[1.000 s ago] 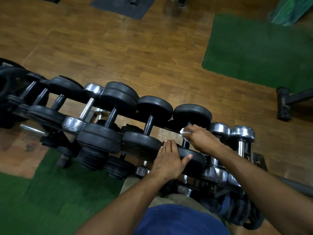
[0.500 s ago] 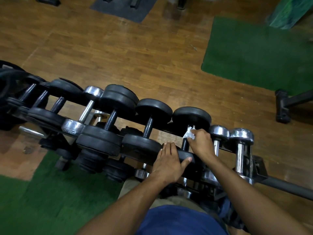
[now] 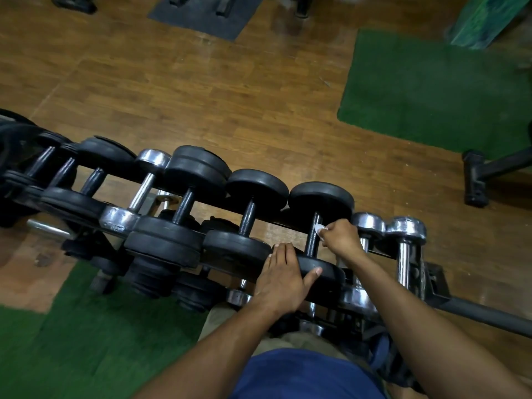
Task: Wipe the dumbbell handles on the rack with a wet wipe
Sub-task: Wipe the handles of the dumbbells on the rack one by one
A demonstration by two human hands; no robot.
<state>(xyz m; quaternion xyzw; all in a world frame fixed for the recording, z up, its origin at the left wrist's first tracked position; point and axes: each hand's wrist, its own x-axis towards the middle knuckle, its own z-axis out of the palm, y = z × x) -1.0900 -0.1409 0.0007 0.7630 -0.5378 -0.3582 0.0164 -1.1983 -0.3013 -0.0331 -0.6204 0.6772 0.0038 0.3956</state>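
A long rack (image 3: 431,286) holds a row of black and chrome dumbbells. My right hand (image 3: 341,236) pinches a white wet wipe (image 3: 319,228) against the dark handle (image 3: 313,237) of a black dumbbell near the row's right end. My left hand (image 3: 283,273) lies flat with straight fingers on that dumbbell's near black head (image 3: 322,272). Most of the wipe is hidden under my fingers.
Two chrome dumbbells (image 3: 406,243) stand just right of my right hand. More black dumbbells (image 3: 187,208) run to the left. A black bar (image 3: 489,315) juts out at the right. Green mats (image 3: 431,90) lie on the wooden floor, and a bench foot (image 3: 475,182) stands at far right.
My right hand has slid the wipe along the handle, toward the near end and back up a little. My left hand has stayed on the near head.
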